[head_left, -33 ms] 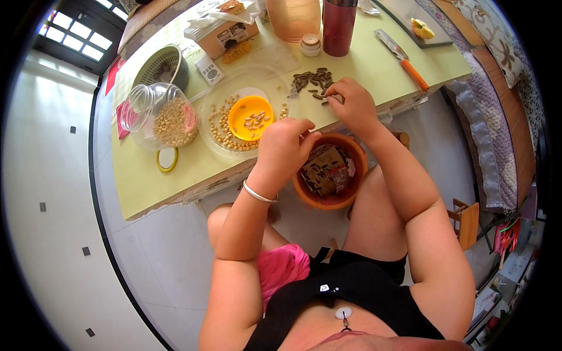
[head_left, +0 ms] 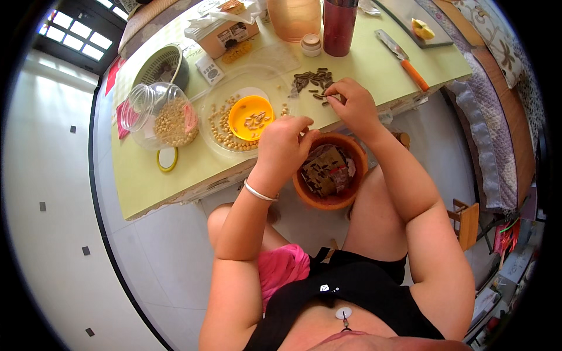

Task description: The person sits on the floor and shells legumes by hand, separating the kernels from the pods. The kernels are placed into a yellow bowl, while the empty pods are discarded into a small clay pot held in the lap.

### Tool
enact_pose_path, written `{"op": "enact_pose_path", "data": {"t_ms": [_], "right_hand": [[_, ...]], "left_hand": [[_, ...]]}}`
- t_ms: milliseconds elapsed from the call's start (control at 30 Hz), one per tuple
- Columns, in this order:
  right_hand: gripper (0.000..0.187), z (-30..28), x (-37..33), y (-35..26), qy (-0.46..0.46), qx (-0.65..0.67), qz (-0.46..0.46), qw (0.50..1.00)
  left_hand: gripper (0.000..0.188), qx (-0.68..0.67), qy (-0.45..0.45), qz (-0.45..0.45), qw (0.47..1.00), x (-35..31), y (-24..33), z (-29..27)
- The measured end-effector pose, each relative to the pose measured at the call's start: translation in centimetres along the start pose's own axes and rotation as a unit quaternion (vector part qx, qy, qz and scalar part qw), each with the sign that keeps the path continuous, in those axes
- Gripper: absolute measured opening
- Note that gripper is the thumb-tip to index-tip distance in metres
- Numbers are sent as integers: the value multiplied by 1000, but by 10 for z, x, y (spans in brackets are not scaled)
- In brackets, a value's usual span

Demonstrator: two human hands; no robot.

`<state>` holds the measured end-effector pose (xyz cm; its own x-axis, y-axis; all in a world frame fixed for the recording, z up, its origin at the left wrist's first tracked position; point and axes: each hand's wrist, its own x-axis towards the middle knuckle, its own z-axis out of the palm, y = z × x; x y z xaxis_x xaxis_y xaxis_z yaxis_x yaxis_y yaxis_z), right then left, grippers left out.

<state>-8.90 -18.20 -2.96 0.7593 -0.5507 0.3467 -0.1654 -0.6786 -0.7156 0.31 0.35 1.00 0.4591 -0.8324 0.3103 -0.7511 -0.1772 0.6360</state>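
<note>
My right hand (head_left: 353,105) is at the near edge of a pile of dark sunflower seeds (head_left: 313,79), thumb and forefinger pinched on a sunflower seed that is mostly covered. Over the rim of an orange bin (head_left: 300,192), my left hand (head_left: 285,143) is closed; whatever its fingertips hold is too small to make out. Just left of that hand, a yellow dish (head_left: 250,105) holds several pale shelled kernels (head_left: 256,121). It stands in a clear plastic tray (head_left: 212,88) among round beige beans (head_left: 219,126). Shells and cardboard lie in the bin.
On the table's left lie a clear jar of beans (head_left: 170,123), a yellow-rimmed lid (head_left: 167,159) and a green colander (head_left: 164,64). A dark red flask (head_left: 339,29) stands at the back. An orange-handled knife (head_left: 404,61) and a cutting board (head_left: 404,14) lie at right.
My left hand has shifted very slightly up and left. My right hand and the things on the table look the same.
</note>
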Motion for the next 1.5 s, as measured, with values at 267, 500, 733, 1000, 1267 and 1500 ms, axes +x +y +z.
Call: {"op": "enact_pose_path", "data": {"t_ms": [267, 500, 733, 1000, 1267, 1500], "right_hand": [[11, 6, -18, -11, -219, 420, 126, 871], [12, 6, -20, -17, -207, 482, 209, 825], [7, 16, -29, -23, -136, 490, 220, 832], [6, 30, -34, -23, -74, 382, 130, 912], [5, 21, -30, -24, -117, 487, 198, 843], [7, 9, -23, -14, -186, 552, 223, 781]], "left_hand": [[23, 155, 97, 146, 972, 3, -5, 16], [16, 112, 152, 131, 973, 4, -4, 17], [7, 171, 118, 92, 974, 1, -3, 19], [15, 161, 131, 82, 975, -5, -4, 34], [18, 76, 150, 81, 982, -2, 0, 27], [14, -400, 64, -181, 896, -2, -8, 21]]}}
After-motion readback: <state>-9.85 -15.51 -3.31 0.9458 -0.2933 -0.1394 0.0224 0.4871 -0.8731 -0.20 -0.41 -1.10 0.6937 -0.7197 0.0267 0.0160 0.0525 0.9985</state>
